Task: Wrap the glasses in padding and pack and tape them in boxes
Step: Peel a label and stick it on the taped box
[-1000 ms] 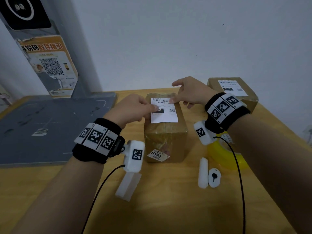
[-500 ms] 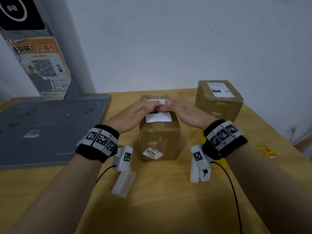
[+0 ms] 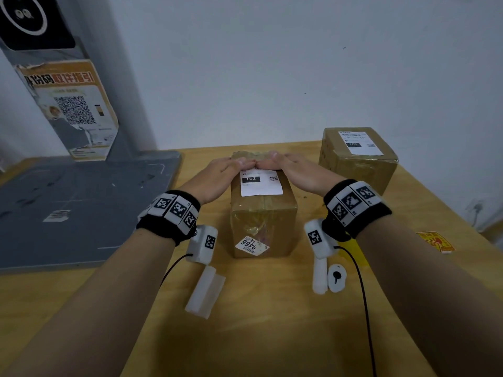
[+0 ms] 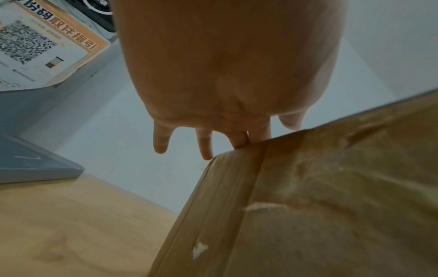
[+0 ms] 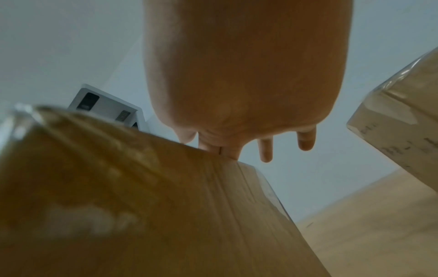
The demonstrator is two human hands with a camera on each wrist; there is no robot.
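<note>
A taped brown cardboard box [image 3: 262, 227] stands in the middle of the wooden table, with a white shipping label [image 3: 260, 183] on its top. My left hand [image 3: 217, 174] and right hand [image 3: 294, 170] lie flat on the far part of that top, fingers straight, pressing the label's far edge. Their fingertips nearly meet. In the left wrist view the left hand [image 4: 225, 93] has its inner fingers on the box [image 4: 320, 196] edge. The right wrist view shows the right hand [image 5: 244, 93] likewise on the box [image 5: 142, 196]. No glasses or padding show.
A second taped, labelled box [image 3: 356, 159] stands at the back right, near the wall. A grey mat [image 3: 68, 208] covers the table's left side. White foam pieces [image 3: 205, 292] lie in front. A yellow tape roll [image 3: 356, 251] sits partly hidden under my right wrist.
Both hands went from pinching the label at its edges to lying flat on it, then slid toward the far edge, uncovering more of the label. My head moved back and right.
</note>
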